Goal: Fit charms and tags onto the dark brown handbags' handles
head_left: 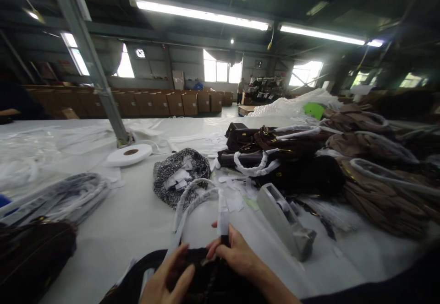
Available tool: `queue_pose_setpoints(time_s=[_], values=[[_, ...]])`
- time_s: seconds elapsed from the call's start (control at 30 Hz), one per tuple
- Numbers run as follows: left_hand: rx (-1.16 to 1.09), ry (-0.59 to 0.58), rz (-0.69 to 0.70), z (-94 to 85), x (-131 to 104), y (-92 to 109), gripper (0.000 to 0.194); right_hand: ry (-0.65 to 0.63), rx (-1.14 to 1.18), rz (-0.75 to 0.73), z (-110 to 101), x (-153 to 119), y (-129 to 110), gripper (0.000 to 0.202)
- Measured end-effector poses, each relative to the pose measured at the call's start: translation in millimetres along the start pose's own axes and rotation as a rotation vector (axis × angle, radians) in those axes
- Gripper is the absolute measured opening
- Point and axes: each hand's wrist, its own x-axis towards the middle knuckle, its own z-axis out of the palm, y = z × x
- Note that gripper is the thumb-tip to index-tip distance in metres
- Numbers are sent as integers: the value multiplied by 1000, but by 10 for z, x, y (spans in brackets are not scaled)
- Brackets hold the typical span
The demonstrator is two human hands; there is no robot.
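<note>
A black bag (pixel 192 263) lies at the table's near edge, right in front of me. Its handles (pixel 199 192), wrapped in white protective strip, arch up and away over the table. My right hand (pixel 237 251) pinches the lower end of one handle, where the white wrap gives way to a dark part. Over the bag's left side is my left hand (pixel 168 276), thumb and fingers apart, close to the other handle's base. Whether its fingertips touch the bag, I cannot tell. A speckled black-and-white cloth pouch (pixel 173 185) with white paper bits sits beyond the handles.
A grey tape dispenser (pixel 283 221) stands right of my hands. Dark bags (pixel 299 176) and brown bags (pixel 381 189) pile up further right. At left are a white roll (pixel 129 154), wrapped handles (pixel 75 198), a dark bag (pixel 37 258) and a metal post (pixel 91 61).
</note>
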Motion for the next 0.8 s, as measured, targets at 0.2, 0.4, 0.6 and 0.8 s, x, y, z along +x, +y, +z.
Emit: queue_pose_setpoints(time_s=[0.2,0.4,0.6,0.8], values=[[53,-179,260,379,178,29,83,-11,196,57,-85,53,22,28],[236,-406,340,430,222,228,43,307,-91,104,-229,22,213,30],[177,-360,274,356,273,397,19,172,83,-72,-241,-137,-23,24],[-207,-444,75,395,291,339,7,-215,-381,-69,-406,-163,-28,28]])
